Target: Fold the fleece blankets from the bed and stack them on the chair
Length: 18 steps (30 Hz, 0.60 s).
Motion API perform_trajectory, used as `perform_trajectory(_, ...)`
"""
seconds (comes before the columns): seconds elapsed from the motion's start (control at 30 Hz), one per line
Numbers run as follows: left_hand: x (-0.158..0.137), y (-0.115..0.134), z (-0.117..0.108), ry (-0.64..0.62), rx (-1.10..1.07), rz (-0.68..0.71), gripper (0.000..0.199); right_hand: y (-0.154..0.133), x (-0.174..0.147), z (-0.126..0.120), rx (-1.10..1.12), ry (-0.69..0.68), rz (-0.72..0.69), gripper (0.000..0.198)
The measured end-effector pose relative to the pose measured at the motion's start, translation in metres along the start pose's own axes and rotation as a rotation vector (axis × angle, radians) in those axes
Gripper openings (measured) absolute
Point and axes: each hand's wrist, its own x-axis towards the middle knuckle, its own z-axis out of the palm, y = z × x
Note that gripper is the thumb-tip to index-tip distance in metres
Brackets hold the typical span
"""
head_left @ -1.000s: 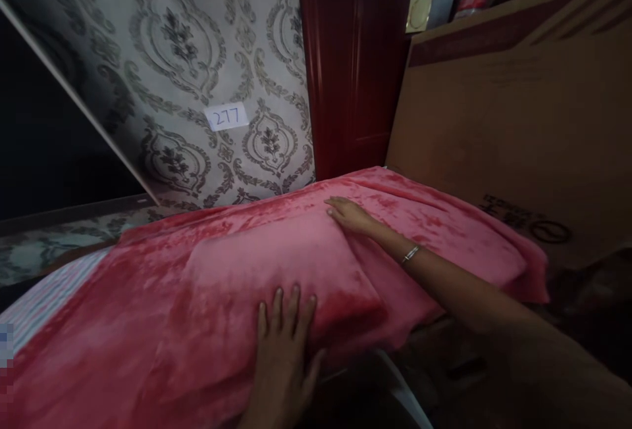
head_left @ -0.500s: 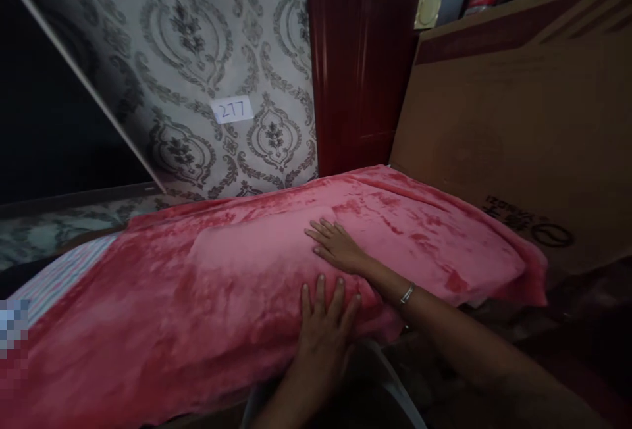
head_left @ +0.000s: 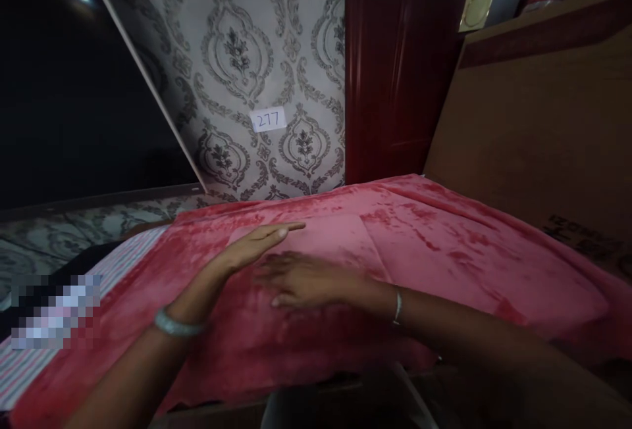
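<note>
Head view: right of the striped cloth [head_left: 129, 252], the left hand [head_left: 251, 247] extends straight, fingers together, over the pink plush blanket [head_left: 424, 245], which spreads beneath both hands and should handle soft, limp and fairly light, best held by its edges, while the blurred right hand [head_left: 313, 282] seems to have fingers slightly apart.

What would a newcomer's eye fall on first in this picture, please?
Most likely the pink cloth, spread wide across the middle, with the left hand and the blurred right hand over it. Next comes the white card marked 277, on the patterned wall behind. A big carton stands at the right.
</note>
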Motion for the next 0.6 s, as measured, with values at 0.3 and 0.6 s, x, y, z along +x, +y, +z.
perform_trajectory(0.3,0.081,-0.052,0.078,-0.480,0.368,0.274,0.054,0.001,0.007,0.052,0.002,-0.014,-0.165,0.056)
perform_trajectory(0.6,0.124,-0.095,0.078,-0.387,0.552,0.449,0.067,0.002,0.004,0.046,-0.184,0.006,-0.186,0.058)
